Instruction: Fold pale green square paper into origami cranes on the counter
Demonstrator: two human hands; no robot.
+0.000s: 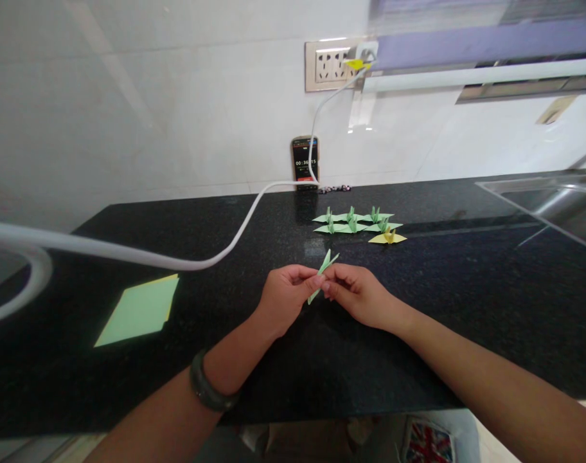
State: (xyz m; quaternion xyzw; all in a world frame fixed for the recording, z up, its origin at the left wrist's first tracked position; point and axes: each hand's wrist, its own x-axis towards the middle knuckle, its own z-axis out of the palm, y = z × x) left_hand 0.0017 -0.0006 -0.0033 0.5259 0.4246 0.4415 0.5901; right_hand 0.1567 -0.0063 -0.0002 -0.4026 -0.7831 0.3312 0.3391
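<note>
Between my two hands is a light green folded paper crane (327, 262), its narrow points sticking up above my fingertips and its lower end showing below them. My left hand (289, 292) pinches it from the left, thumb on the near side. From the right, my right hand (358, 292) grips it with thumb and forefinger, the fingertips of both hands meeting. Beyond my hands, several finished green paper cranes (353, 225) stand in two rows on the black counter (245, 386). One yellow paper crane (388, 237) sits just in front of them at the right.
Square green and yellow paper sheets (139, 312) lie stacked at the left. A white cable (196, 263) arcs across the counter up to a wall socket (329, 66). A phone (304, 162) showing a timer leans on the wall. A sink (558, 199) is at the right.
</note>
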